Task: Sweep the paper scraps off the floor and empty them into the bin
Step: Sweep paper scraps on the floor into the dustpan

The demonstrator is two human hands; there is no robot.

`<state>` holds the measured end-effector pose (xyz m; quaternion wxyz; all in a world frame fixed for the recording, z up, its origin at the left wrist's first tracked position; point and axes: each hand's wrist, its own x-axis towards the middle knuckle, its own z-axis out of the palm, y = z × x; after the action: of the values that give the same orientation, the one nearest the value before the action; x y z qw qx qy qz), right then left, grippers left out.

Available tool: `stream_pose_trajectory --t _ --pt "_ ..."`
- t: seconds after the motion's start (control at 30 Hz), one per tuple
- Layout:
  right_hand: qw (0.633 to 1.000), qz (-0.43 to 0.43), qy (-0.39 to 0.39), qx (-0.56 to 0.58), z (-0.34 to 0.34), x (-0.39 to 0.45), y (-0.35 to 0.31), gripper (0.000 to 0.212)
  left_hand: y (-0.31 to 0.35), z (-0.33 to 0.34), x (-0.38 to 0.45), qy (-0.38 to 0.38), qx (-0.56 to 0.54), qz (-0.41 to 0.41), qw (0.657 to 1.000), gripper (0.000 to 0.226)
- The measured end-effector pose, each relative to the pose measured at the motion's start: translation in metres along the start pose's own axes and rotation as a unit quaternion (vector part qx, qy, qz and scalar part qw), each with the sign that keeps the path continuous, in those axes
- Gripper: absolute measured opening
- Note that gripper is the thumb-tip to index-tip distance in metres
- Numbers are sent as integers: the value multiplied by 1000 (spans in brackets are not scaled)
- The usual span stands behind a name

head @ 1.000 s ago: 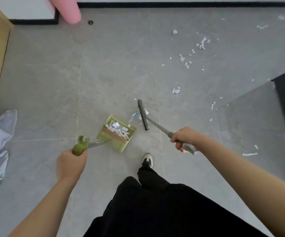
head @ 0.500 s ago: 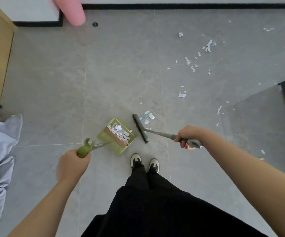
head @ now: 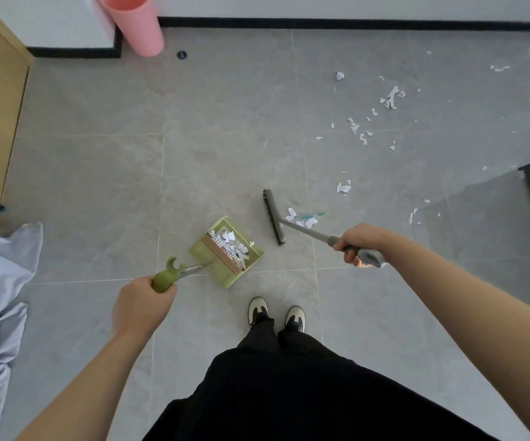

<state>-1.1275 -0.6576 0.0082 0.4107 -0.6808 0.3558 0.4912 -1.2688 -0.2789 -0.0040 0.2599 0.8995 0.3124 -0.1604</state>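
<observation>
Left hand (head: 141, 305) grips the green dustpan (head: 227, 251) handle, right hand (head: 357, 245) grips the broom (head: 273, 216) — scraps (head: 300, 218) just right of its head, pink bin (head: 133, 23) far beyond the dustpan.

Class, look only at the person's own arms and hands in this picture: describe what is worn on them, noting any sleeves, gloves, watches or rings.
Both forearms are bare as far as the frame shows: no sleeve is in view. The left hand and the right hand wear no gloves, and no watch, bracelet or ring shows.
</observation>
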Motion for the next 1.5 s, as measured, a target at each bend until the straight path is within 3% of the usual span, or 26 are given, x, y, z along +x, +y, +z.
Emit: stream_pose_trajectory --t 0.2,0.37,0.6,0.83,1.13,1.4,1.5 --pt "994 41 -71 69 6 16 -21 12 5 -3 8 -4 8 4 1000 33" --pt "988 83 -82 98 1 30 -18 9 14 -2 18 -17 16 16 1000 37" --pt "985 67 -58 145 -42 20 5 4 45 9 29 -40 39 38 998 35" --pt "974 49 -58 212 -115 -4 12 16 95 31 32 -41 50 58 996 36" --pt "992 -16 103 66 -197 37 -13 13 170 62 23 -24 57 43 997 35" --pt "981 -42 168 -90 -261 86 -34 14 222 91 3 -2 41 1 999 34" --pt "976 -55 157 -140 -272 95 -39 17 236 97 -2 1 43 -11 999 32"
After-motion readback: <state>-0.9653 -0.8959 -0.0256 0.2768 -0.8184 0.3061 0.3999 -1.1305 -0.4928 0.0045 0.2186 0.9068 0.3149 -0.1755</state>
